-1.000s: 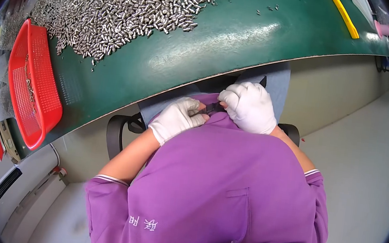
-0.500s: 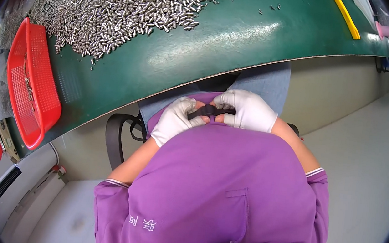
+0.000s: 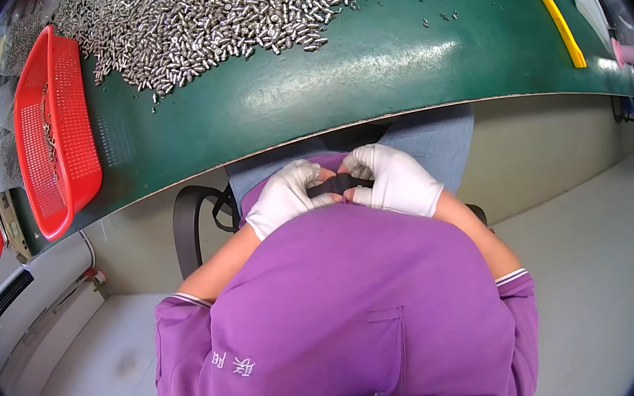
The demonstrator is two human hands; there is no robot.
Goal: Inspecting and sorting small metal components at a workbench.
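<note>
In front of my waist, over the purple cloth, both gloved hands pinch a black strap (image 3: 331, 187) with a thicker, buckle-like lump in its middle. My left hand (image 3: 284, 197), in a white glove with bare fingertips, closes on the strap's left part. On the right part, my right hand (image 3: 401, 180), gloved the same way, has its thumb and fingers pressed together. The fingertips of the two hands are close to each other. Small details of the strap are hidden behind the fingers.
A green-topped table (image 3: 306, 91) stands ahead, bearing a large heap of small metal parts (image 3: 213, 14). A red perforated basket (image 3: 78, 132) sits at its left edge, a yellow strip (image 3: 562, 26) at the far right. A black chair armrest (image 3: 187, 226) is beside my left arm.
My right hand has shifted slightly left, toward my left hand, and less of the black strap shows between its fingers. My left hand stays almost still.
</note>
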